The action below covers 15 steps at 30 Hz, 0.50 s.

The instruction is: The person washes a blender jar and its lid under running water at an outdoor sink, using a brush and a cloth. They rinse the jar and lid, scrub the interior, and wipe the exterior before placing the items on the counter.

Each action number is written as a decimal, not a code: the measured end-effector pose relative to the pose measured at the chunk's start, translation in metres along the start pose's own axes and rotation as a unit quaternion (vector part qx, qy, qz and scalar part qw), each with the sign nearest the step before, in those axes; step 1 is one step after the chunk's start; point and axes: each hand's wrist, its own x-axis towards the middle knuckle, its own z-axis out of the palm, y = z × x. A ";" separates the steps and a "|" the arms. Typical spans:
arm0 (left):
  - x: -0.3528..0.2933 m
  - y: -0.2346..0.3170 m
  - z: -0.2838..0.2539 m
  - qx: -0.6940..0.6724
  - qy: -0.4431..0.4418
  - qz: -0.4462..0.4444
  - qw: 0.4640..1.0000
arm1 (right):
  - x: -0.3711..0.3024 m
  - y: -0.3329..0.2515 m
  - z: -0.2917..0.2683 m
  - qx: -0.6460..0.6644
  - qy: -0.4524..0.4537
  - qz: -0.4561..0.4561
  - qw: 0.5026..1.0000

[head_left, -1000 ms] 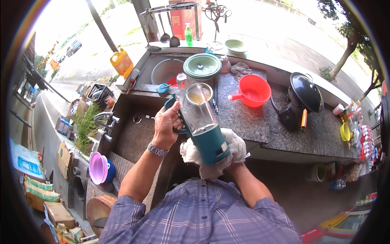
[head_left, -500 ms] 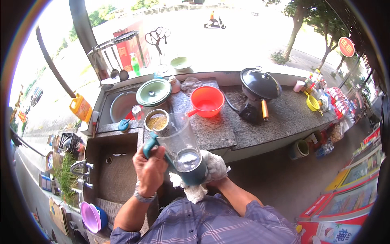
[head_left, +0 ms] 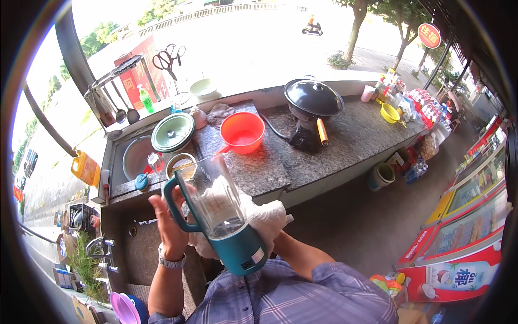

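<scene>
In front of my chest is a blender jug [head_left: 213, 202] with a clear body, a teal base and a teal handle, tilted to the left. My left hand [head_left: 171, 231] is beside the handle with its fingers stretched out and spread, not wrapped round it. A white cloth [head_left: 264, 216] lies bunched behind and around the jug's right side. My right hand [head_left: 281, 241] reaches into this cloth and bears the jug through it; its fingers are mostly hidden by the fabric.
Beneath the jug's left side is a stone sink [head_left: 148, 251] with taps. The counter bears a red dipper [head_left: 243, 132], a lidded black wok [head_left: 313, 97] on a burner, green bowls [head_left: 172, 132] and a metal cup [head_left: 181, 162]. A pail [head_left: 381, 176] stands on the floor.
My left hand has let go of the handle and its fingers have opened. The jug has turned, its handle now toward the left hand and its base nearer me. The view has swung rightward.
</scene>
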 end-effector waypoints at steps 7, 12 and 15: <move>-0.055 -0.052 0.003 -0.158 0.141 -0.119 0.970 | 0.037 -0.006 0.014 -0.067 0.009 -0.004 0.998; -0.077 -0.071 0.021 -0.053 0.163 -0.036 0.985 | 0.016 -0.009 0.017 -0.148 0.070 -0.049 0.985; -0.082 -0.058 0.039 -0.108 0.076 -0.005 0.991 | 0.010 -0.016 0.018 -0.182 0.076 -0.073 0.978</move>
